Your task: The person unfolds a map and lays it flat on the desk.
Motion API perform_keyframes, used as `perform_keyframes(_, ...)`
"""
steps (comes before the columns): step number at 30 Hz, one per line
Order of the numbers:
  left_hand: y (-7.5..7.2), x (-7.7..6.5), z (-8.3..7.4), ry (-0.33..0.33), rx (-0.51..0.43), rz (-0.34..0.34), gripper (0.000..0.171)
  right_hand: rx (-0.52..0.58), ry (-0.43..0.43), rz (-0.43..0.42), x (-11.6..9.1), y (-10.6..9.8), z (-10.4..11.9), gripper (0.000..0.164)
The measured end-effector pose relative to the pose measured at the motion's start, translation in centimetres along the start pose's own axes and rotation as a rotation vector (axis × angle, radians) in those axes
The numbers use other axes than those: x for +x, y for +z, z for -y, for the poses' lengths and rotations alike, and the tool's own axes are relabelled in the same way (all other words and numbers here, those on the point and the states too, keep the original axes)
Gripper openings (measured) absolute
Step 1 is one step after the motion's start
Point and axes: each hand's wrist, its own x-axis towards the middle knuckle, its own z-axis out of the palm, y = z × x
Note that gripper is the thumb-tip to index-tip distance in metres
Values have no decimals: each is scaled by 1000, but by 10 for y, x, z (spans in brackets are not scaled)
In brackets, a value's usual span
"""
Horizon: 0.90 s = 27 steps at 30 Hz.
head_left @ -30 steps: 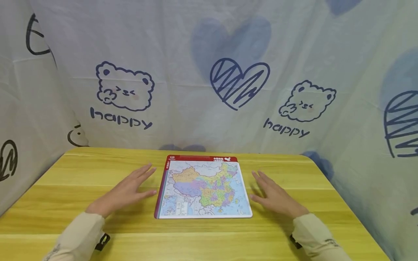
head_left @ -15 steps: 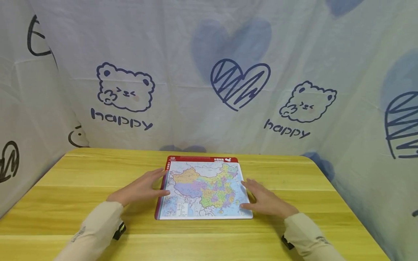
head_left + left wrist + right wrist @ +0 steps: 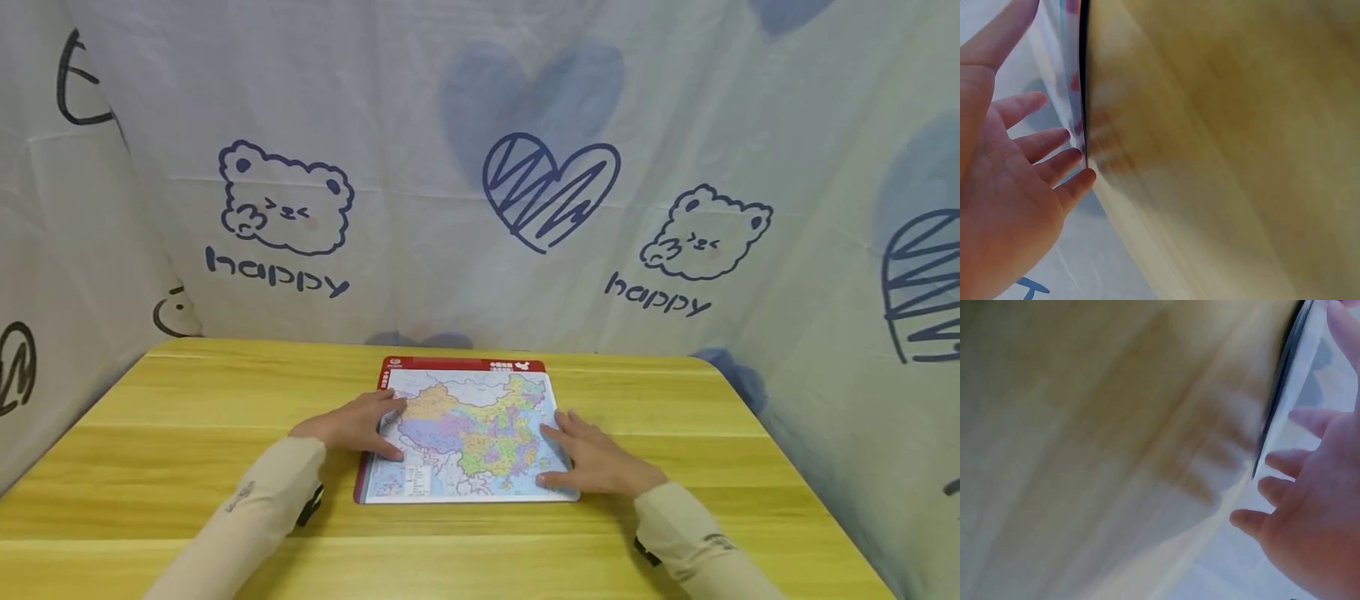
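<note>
A thin rectangular map board (image 3: 465, 433) with a red top band and a coloured map of China lies flat on the table. My left hand (image 3: 356, 425) is at the board's left side, its fingers spread and fairly straight, thumb and fingertips overlapping the edge. At the opposite side my right hand (image 3: 600, 458) mirrors it, thumb and fingertips over the right edge. In the left wrist view the little finger of the left hand (image 3: 1016, 181) comes right up to the board's dark edge (image 3: 1083, 75). The right wrist view shows the right hand (image 3: 1316, 500) with its fingers extended beside the layered edge (image 3: 1282, 381).
The yellow wood-grain table (image 3: 195, 400) has rounded far corners. Behind it and at both sides hangs a white curtain (image 3: 420, 250) printed with bears, hearts and the word "happy". Cream sleeves (image 3: 277, 492) cover both forearms, with dark wrist devices (image 3: 310, 504) beneath them.
Both hands have moved inward from beside the map board until their fingertips overlap its left and right edges. The board has stayed in place.
</note>
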Motion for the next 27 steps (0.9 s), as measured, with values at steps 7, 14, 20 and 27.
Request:
perform_keyframes(7,-5,-3,-2,-28,39,55,89,-122,-11,9,2,1,0,89)
perform_keyframes(14,-5,-13,-6,2,83,86,88,-73,-13,25,3,-2,-2,88)
perform_keyframes(20,1,-26,-7,24,119,98,88,7,-7,46,7,-6,-4,85)
perform_keyframes(27,4,-43,-15,99,193,105,85,65,14,131,15,-18,-4,82)
